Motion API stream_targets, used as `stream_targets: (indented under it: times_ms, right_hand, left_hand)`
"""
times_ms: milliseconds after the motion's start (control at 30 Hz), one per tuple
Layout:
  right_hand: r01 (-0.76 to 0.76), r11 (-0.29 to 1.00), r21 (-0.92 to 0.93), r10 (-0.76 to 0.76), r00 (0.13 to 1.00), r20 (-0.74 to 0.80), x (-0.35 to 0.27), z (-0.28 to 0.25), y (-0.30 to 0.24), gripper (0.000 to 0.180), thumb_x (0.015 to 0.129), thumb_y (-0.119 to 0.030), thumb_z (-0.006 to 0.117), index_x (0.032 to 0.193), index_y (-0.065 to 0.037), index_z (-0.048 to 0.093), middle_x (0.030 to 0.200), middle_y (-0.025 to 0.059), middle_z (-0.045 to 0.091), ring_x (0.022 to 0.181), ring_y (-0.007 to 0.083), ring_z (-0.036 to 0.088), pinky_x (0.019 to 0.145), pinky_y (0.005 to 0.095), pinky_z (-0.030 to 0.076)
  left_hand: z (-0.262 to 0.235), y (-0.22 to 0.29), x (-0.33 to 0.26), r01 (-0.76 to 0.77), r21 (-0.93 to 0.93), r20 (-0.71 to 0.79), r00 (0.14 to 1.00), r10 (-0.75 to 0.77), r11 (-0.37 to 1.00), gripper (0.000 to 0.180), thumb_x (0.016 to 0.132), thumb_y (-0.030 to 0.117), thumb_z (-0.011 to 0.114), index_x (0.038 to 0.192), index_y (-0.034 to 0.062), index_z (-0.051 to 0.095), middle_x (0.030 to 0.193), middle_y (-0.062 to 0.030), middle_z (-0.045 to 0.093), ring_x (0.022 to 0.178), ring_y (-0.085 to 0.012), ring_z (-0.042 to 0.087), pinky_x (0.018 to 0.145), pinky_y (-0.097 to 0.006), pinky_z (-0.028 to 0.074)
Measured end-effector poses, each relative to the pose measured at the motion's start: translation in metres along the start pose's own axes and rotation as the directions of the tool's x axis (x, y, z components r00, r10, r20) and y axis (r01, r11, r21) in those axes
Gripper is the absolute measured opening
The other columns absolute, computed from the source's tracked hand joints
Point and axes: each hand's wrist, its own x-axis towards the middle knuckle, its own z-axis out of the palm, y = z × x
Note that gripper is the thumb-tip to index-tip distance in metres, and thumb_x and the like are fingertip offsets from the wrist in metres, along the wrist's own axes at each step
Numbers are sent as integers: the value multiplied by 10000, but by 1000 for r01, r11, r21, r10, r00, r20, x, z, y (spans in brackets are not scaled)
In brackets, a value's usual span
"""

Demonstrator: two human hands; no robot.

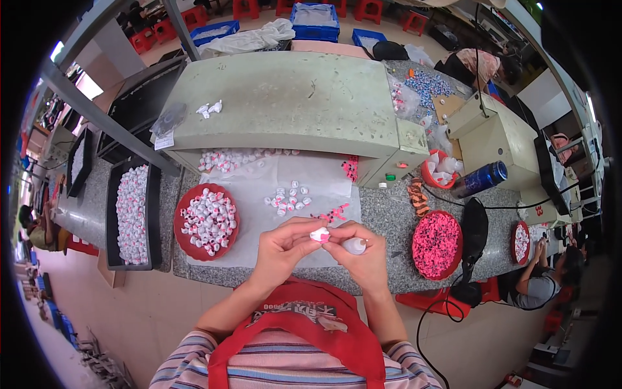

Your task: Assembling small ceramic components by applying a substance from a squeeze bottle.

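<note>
In front of my red apron, my left hand (284, 248) pinches a small rounded white-and-pink plastic piece (319, 234) between thumb and fingers. From the other side, the fingertips of my right hand (364, 258) close on the same piece. A small whitish squeeze bottle (354, 246) is also tucked in my right hand, its body partly hidden by the fingers. Just beyond my hands, several tiny pink-and-black parts (334, 212) lie on white sheeting. A loose group of white pieces (288, 199) rests behind them.
To the left stand a red bowl (179, 241) of white-and-pink pieces and a black tray (157, 249) of white ones. A red basket (460, 253) of pink-and-black parts sits right. A greenish metal housing (278, 97) spans the back. A dark blue bottle (481, 179) leans at the right.
</note>
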Motion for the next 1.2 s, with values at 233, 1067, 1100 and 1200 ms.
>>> stream_targets:
  times_ms: [233,1067,1100,1200]
  right_hand:
    - [-66,997,-36,68,997,45,6,-7,1,201,696,30,660,885,-7,604,762,30,580,709,72,544,629,193,438]
    - [201,956,-213,-244,948,-204,-14,20,-7,174,675,50,674,770,-11,542,765,46,592,684,68,554,597,192,441]
    - [195,957,-216,-244,943,-229,-14,22,-7,164,670,43,673,761,-13,549,752,42,588,650,72,552,577,197,438]
    - [188,954,-235,-246,937,-246,-15,24,-11,154,665,32,675,751,-13,556,733,39,587,611,78,552,552,202,435]
  left_hand:
    - [2,-4,2,-28,60,-5,1000,28,998,263,774,-104,523,1031,-57,553,1092,-148,504,1004,-213,524,864,-296,452]
    - [4,-11,-7,-78,-142,-82,994,66,987,289,749,-141,512,1025,-61,544,1084,-156,513,1012,-246,534,874,-302,440]
    - [4,-11,-7,-67,-141,-87,995,55,988,291,748,-143,512,1024,-60,545,1084,-156,514,1011,-246,535,876,-302,438]
    - [6,-9,-9,-49,-151,-116,993,32,987,291,750,-143,506,1026,-60,545,1081,-156,516,1008,-243,537,873,-300,439]
